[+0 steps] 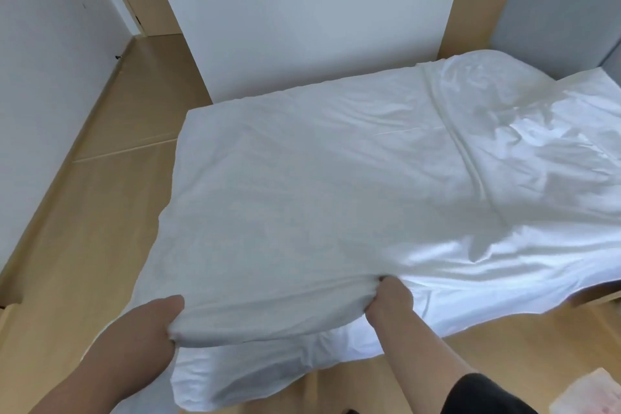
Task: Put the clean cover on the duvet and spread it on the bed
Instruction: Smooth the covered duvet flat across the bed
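White, soft, wrinkled cotton duvet in its cover (336, 178) lies across the bed (598, 296), its near edge lifted. The left hand (148, 329) and right hand (389, 299) each grip bunched fabric along that edge, fingers curled. It looks light and floppy, best held at the corners.

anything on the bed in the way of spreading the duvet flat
Nothing visible. Both the left hand and right hand already grip the white duvet at its near edge, and it lies directly across the bed.
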A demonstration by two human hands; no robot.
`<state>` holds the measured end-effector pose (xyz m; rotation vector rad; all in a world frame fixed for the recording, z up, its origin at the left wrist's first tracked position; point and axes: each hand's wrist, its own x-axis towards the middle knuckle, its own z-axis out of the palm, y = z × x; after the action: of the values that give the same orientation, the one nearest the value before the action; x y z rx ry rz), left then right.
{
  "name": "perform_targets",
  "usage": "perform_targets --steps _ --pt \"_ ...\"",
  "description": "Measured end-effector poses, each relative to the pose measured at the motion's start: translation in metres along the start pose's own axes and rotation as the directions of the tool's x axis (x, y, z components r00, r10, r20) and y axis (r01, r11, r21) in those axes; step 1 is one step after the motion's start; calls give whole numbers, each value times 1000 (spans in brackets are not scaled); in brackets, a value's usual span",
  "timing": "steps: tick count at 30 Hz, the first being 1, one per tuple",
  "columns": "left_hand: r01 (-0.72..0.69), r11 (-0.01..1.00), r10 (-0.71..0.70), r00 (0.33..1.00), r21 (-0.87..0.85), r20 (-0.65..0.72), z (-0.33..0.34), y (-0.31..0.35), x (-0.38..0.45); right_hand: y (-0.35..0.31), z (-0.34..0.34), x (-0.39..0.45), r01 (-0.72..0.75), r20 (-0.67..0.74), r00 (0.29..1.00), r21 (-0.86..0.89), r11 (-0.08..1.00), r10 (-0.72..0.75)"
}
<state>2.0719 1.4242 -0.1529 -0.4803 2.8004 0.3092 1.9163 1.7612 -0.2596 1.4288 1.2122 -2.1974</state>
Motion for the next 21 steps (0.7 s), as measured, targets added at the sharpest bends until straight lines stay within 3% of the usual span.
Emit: perform_targets --steps 3,5,8,10,11,13,16,18,21 --pt "-5 999 10 991 36 -134 -2 -21 18 -34 4 -17 199 108 972 76 977 -207" --pt "-29 995 46 984 101 -172 -5 -17 23 -26 -8 -23 318 121 942 -19 948 -313" --pt "26 984 -20 999 178 -35 -4 4 27 13 -23 -18 157 11 987 -230 961 -158" --pt "29 959 -58 994 280 94 -1 27 28 28 -24 -21 122 -18 991 -267 956 -131" --pt "4 958 -47 989 287 142 1 43 28 31 -21 -30 112 -8 993 -258 960 -118" --pt "-180 950 131 971 256 199 17 89 25 32 -14 -50 124 19 992 -159 980 -123" --pt "-474 854 452 880 216 145 52 176 9 28 -3 -70 76 197 979 -91 993 -57" --pt "-485 846 476 874 220 95 71 211 14 20 -9 -71 59 237 971 -171 983 -17" --pt "-436 876 443 896 205 8 78 225 37 13 -28 -61 64 327 944 -68 996 -38"
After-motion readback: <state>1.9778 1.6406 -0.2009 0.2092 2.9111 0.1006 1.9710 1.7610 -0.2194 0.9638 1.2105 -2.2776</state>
